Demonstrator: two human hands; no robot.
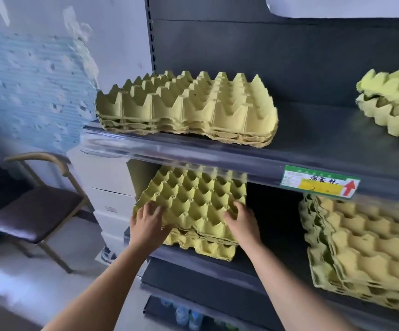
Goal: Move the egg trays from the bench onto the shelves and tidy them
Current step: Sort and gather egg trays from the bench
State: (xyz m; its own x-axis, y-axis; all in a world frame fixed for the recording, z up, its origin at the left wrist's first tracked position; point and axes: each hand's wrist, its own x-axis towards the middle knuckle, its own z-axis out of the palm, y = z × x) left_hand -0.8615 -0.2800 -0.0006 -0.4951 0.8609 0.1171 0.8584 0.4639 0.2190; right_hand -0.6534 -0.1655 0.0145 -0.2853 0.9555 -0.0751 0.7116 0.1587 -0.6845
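I am gripping the top egg tray (193,199) on the lower shelf (260,263), at 6 o'clock: my left hand (149,224) is clasping its left corner, my right hand (242,223) its right edge, fingers curled.

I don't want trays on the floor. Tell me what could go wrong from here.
1. The lower-left stack sticks out past the shelf edge; it could tip off when the left hand and right hand let go.
2. Its top tray sits skewed on those below, so pushing may slide it off.
3. The lower-right stack looks uneven and could shift if bumped.
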